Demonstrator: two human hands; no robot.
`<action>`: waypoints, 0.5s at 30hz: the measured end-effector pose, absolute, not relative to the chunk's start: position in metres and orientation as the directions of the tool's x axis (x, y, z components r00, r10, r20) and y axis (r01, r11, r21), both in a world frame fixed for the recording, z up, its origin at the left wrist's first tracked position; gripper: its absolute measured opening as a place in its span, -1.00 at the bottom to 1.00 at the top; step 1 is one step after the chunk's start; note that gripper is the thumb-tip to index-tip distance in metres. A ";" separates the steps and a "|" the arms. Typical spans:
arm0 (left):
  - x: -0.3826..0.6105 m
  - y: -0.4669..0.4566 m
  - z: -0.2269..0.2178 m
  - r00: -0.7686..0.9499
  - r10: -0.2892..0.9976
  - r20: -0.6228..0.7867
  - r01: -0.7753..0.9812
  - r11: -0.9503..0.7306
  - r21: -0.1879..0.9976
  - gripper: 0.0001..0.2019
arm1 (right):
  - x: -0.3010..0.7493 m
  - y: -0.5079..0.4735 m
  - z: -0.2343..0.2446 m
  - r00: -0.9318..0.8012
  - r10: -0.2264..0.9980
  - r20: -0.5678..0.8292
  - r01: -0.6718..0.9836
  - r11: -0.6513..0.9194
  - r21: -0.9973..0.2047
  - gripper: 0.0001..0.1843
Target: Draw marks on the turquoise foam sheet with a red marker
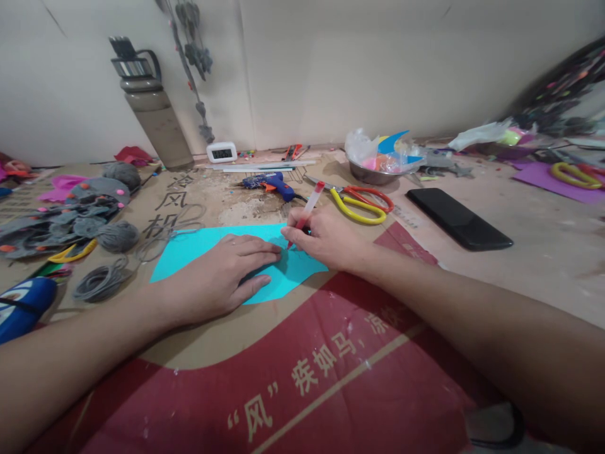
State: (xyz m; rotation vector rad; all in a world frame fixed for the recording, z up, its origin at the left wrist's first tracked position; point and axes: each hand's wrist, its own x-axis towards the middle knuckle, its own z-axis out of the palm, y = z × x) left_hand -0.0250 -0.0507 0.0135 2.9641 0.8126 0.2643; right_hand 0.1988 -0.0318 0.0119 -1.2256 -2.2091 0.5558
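Note:
A turquoise sheet lies flat on a cardboard work surface printed in red with white characters. My left hand rests palm-down on the sheet, fingers stretched out flat. My right hand is closed around a red and white pen, whose tip touches the sheet just beyond my left fingertips.
Yellow and red scissors, a blue glue gun and a black phone lie behind the sheet. A metal bowl of coloured scraps, a small clock and a tall bottle stand near the wall. Grey felt and yarn crowd the left.

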 end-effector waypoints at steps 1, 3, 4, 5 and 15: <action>-0.025 -0.051 0.014 0.846 0.511 0.152 0.501 -0.860 0.101 -0.64 | 0.199 -0.032 0.011 -0.436 0.861 0.262 0.638 0.501 -0.585 -0.73; -0.025 -0.051 0.014 0.847 0.508 0.157 0.498 -0.861 0.103 -0.65 | 0.199 -0.031 0.010 -0.437 0.860 0.264 0.643 0.504 -0.577 -0.74; -0.025 -0.051 0.014 0.847 0.508 0.158 0.497 -0.861 0.104 -0.65 | 0.199 -0.031 0.010 -0.439 0.858 0.266 0.643 0.508 -0.573 -0.74; -0.024 -0.051 0.014 0.847 0.508 0.158 0.497 -0.861 0.105 -0.65 | 0.199 -0.031 0.010 -0.441 0.856 0.268 0.644 0.510 -0.570 -0.74; -0.025 -0.051 0.013 0.850 0.503 0.156 0.495 -0.864 0.089 -0.65 | 0.198 -0.032 0.012 -0.456 0.855 0.248 0.654 0.511 -0.558 -0.74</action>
